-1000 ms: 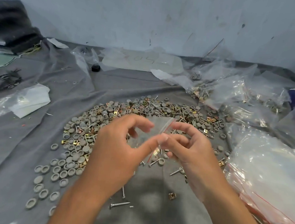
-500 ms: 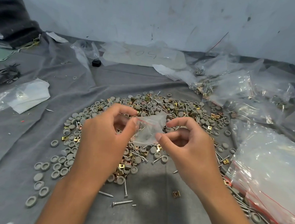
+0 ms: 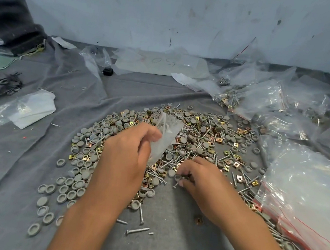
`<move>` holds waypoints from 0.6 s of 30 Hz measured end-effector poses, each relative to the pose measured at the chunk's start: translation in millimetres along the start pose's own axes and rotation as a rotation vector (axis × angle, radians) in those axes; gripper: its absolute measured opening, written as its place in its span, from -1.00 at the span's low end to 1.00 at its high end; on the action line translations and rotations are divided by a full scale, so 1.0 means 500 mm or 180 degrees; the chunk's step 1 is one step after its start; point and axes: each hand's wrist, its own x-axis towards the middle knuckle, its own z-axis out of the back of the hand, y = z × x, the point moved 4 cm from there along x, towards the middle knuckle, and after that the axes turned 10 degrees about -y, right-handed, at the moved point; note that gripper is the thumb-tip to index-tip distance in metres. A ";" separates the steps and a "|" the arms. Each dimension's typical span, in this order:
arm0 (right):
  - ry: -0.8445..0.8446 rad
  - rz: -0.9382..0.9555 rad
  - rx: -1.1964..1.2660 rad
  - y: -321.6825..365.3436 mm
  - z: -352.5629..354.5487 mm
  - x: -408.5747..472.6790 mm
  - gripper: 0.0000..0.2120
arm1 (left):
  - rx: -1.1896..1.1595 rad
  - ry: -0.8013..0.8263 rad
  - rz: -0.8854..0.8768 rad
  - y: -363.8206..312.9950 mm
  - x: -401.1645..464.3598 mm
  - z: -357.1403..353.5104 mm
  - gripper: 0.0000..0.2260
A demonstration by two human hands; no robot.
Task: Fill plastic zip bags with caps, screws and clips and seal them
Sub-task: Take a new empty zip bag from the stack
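Observation:
A wide heap of grey round caps (image 3: 81,157), silver screws (image 3: 179,162) and brass square clips (image 3: 236,164) lies on the grey cloth (image 3: 170,235). My left hand (image 3: 123,161) pinches a small clear zip bag (image 3: 166,135) between thumb and fingers, holding it up above the heap. My right hand (image 3: 201,180) is down on the near edge of the heap, its fingertips curled around a screw (image 3: 179,183) beside a grey cap. What lies inside the bag cannot be made out.
Filled clear bags with red zip lines (image 3: 303,196) pile up at the right, more bags (image 3: 262,101) at the back right. A folded plastic packet (image 3: 27,111) lies at the left, a black small block (image 3: 108,71) at the back. Loose screws (image 3: 137,231) lie near me.
Both hands held the bag before. My right hand has let go and dropped to the heap, where it pinches a screw. My left hand keeps the bag raised.

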 end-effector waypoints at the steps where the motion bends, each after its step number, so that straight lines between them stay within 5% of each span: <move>1: -0.0012 -0.0032 0.0123 -0.004 0.000 -0.001 -0.90 | -0.0036 0.0051 0.0028 -0.002 -0.002 -0.003 -0.83; 4: -0.0311 -0.0262 0.0716 -0.015 0.023 -0.003 -0.88 | -0.0105 0.0261 0.0192 -0.001 -0.009 -0.014 -0.94; 10: -0.1598 0.0235 0.1875 0.017 0.108 -0.017 -0.85 | 0.0076 0.0662 0.0109 -0.011 -0.022 -0.043 -0.76; 15: -0.1875 0.0519 0.2045 0.036 0.119 -0.023 -0.80 | 0.0200 0.0663 -0.0324 -0.028 -0.029 -0.052 -0.59; 18: -0.1912 0.0488 0.2163 0.037 0.119 -0.023 -0.80 | 0.0187 0.0620 -0.0269 -0.026 -0.029 -0.055 -0.67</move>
